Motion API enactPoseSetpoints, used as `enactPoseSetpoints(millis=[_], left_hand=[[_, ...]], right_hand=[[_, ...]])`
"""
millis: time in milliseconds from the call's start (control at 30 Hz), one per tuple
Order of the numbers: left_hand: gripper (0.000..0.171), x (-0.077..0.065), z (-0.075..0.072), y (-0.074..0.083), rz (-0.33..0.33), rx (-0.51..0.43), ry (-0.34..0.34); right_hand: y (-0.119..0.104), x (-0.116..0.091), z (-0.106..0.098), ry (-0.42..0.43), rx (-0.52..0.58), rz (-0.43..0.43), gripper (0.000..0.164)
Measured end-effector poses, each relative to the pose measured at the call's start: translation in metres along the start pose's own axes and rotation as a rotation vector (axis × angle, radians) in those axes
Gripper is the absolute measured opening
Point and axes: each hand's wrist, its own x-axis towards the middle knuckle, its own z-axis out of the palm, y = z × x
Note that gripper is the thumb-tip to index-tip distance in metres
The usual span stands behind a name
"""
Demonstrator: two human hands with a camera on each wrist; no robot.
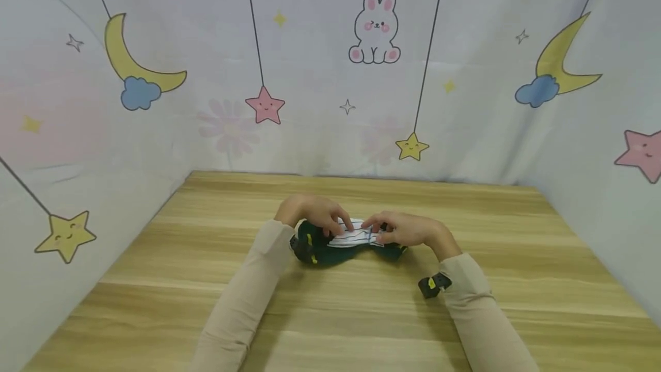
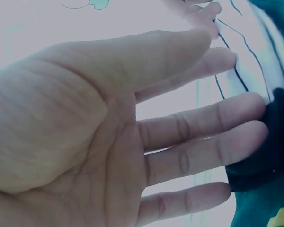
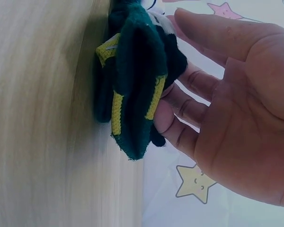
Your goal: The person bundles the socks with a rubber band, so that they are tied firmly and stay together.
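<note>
A dark green knitted piece (image 1: 335,255) with yellow bands lies on the table, a white cloth with dark stripes (image 1: 350,237) on top of it. From the left, my left hand (image 1: 317,213) touches the striped cloth with its fingertips. In the left wrist view, its fingers (image 2: 203,113) are spread and nearly straight beside the striped cloth and a black fabric part (image 2: 262,158). My right hand (image 1: 405,228) rests its fingertips on the bundle's right end. The right wrist view shows its loosely bent fingers against the green knit (image 3: 139,85), the thumb apart; some fingertips are hidden.
The wood-grain table (image 1: 341,314) runs up to a pale fabric backdrop (image 1: 320,62) printed with stars, moons and a rabbit. Similar fabric hangs at both sides. A small black device (image 1: 434,285) is strapped at my right wrist.
</note>
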Motion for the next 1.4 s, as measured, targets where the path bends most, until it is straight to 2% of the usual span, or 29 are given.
enactPoseSetpoints(millis=[367, 1033, 1100, 1233, 1400], left_hand=[[0.032, 0.000, 0.000, 0.004, -0.057, 0.022, 0.028], [0.032, 0.012, 0.000, 0.013, -0.058, 0.089, 0.032], [0.032, 0.012, 0.001, 0.013, -0.052, 0.095, 0.032], [0.033, 0.009, 0.002, 0.009, -0.031, 0.117, 0.039], [0.034, 0.006, 0.005, -0.003, 0.086, 0.110, 0.065]], right_hand=[[-0.008, 0.003, -0.005, -0.009, -0.045, -0.007, 0.039], [-0.004, -0.005, -0.006, -0.008, -0.064, 0.042, 0.039], [-0.004, -0.005, -0.006, -0.008, -0.058, 0.043, 0.038], [-0.003, -0.004, -0.005, 0.004, -0.046, -0.012, 0.037], [0.003, -0.003, -0.004, 0.045, 0.010, -0.028, 0.036]])
